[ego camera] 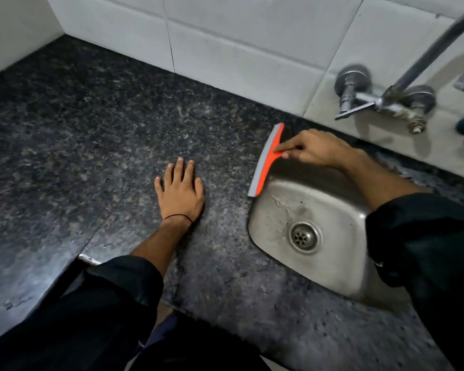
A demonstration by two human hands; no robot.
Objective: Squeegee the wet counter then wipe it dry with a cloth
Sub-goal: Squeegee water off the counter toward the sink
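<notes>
Squeegee (268, 153) blade sits just beyond the right hand (316, 149), whose grip pinches its handle.

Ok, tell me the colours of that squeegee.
The squeegee is bright orange with a grey strip along its wiping edge, seen best in the head view.

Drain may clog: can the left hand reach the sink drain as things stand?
Probably yes. The left hand lies flat on the counter beside the sink; the drain is uncovered, with the right hand and squeegee up at the far rim.
</notes>
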